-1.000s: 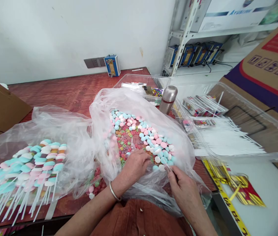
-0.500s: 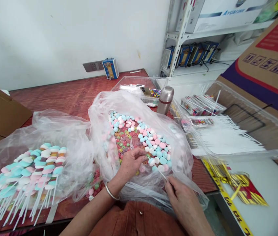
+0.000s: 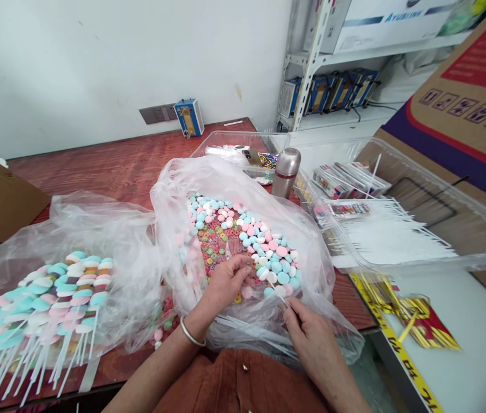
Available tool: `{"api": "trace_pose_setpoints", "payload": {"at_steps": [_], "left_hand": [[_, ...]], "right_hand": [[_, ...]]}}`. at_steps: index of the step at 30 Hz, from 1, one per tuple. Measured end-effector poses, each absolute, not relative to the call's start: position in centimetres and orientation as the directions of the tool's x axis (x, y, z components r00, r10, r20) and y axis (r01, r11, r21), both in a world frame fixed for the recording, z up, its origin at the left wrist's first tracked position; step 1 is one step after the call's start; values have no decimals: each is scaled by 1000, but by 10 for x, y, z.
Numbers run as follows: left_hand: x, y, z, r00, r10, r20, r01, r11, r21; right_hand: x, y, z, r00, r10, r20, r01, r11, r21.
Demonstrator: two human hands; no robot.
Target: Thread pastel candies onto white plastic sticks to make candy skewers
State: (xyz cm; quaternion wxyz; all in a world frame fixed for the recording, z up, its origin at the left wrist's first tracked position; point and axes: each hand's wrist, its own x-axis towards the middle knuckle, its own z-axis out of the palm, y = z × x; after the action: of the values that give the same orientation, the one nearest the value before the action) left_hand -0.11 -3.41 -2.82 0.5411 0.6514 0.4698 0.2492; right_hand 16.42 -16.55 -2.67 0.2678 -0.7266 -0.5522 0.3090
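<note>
My right hand (image 3: 309, 327) pinches a thin white stick (image 3: 278, 290) that slants up and left over an open plastic bag. At the stick's upper end is a blue-and-white marshmallow (image 3: 262, 273). My left hand (image 3: 228, 282), wearing a bangle, is just left of that tip with thumb and fingertips drawn together; what they hold, if anything, is too small to make out. Inside the clear bag (image 3: 202, 172) lie loose pink, blue and white marshmallows (image 3: 283, 265) and coloured cereal rings (image 3: 214, 244). More white sticks (image 3: 251, 334) lie across the bag's near side.
At left, loaded marshmallow sticks (image 3: 57, 298) lie on another plastic bag (image 3: 92, 212). A steel flask (image 3: 286, 172) stands behind the bag. To the right, a clear tray (image 3: 479, 261) holds white sticks (image 3: 393, 232) and packets. Cardboard boxes (image 3: 2, 189) flank the red table (image 3: 96, 155).
The whole view has shifted slightly. My right hand and the stick remain angled toward my left hand's fingertips, with only small finger movement.
</note>
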Motion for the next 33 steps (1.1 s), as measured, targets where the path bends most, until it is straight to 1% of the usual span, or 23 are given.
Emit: {"api": "trace_pose_setpoints", "payload": {"at_steps": [1, 2, 3, 4, 7, 9, 10, 11, 12, 13, 15, 16, 18, 20, 22, 25, 27, 30, 33], "left_hand": [[-1, -34, -30, 460, 882, -99, 437, -128, 890], [-1, -34, -31, 503, 864, -31, 517, -272, 812], [-1, -34, -32, 553, 833, 7, 573, -386, 723], [-1, -34, -33, 600, 800, 14, 609, -468, 641], [1, -34, -34, 694, 720, -29, 650, -608, 455], [1, -34, -34, 717, 696, -30, 655, -659, 369], [1, -35, -34, 718, 696, -19, 657, -669, 347], [0, -36, -34, 712, 703, -1, 659, -666, 349], [0, -37, -34, 693, 721, 22, 661, -647, 381], [0, -38, -34, 658, 752, 47, 662, -607, 440], [-1, -39, -33, 541, 838, 68, 640, -463, 614], [-1, -40, -32, 468, 882, 49, 603, -360, 712], [0, -39, -30, 362, 931, -48, 465, -136, 875], [2, -38, -27, 338, 929, -150, 314, 39, 949], [3, -38, -24, 335, 919, -207, 229, 133, 964], [4, -38, -23, 317, 919, -235, 198, 178, 964], [4, -39, -23, 313, 922, -228, 223, 162, 961], [2, -41, -21, 339, 924, -176, 274, 82, 958], [1, -42, -20, 386, 921, -57, 275, -55, 960]], "right_hand": [[165, -166, -27, 201, 968, -153, 633, -247, -734], [166, -166, -27, 203, 967, -153, 628, -249, -737], [168, -167, -27, 207, 966, -154, 624, -252, -740], [169, -167, -28, 211, 965, -156, 620, -255, -742], [171, -169, -29, 214, 963, -163, 616, -263, -743], [172, -170, -30, 211, 963, -170, 619, -266, -739], [173, -170, -30, 209, 963, -169, 623, -264, -736], [173, -171, -30, 208, 964, -165, 629, -261, -733], [173, -172, -31, 206, 965, -160, 635, -256, -729], [172, -172, -31, 204, 967, -156, 640, -252, -726], [172, -174, -32, 196, 969, -151, 644, -244, -726], [171, -174, -32, 191, 970, -151, 643, -240, -727], [170, -174, -32, 182, 972, -150, 644, -233, -728], [169, -174, -32, 173, 974, -146, 651, -224, -726], [168, -174, -31, 166, 977, -136, 662, -213, -719], [167, -175, -31, 161, 981, -108, 680, -190, -709], [166, -175, -31, 162, 982, -92, 686, -179, -705], [165, -177, -32, 174, 981, -85, 687, -182, -703], [162, -177, -33, 188, 978, -86, 675, -193, -712]]}}
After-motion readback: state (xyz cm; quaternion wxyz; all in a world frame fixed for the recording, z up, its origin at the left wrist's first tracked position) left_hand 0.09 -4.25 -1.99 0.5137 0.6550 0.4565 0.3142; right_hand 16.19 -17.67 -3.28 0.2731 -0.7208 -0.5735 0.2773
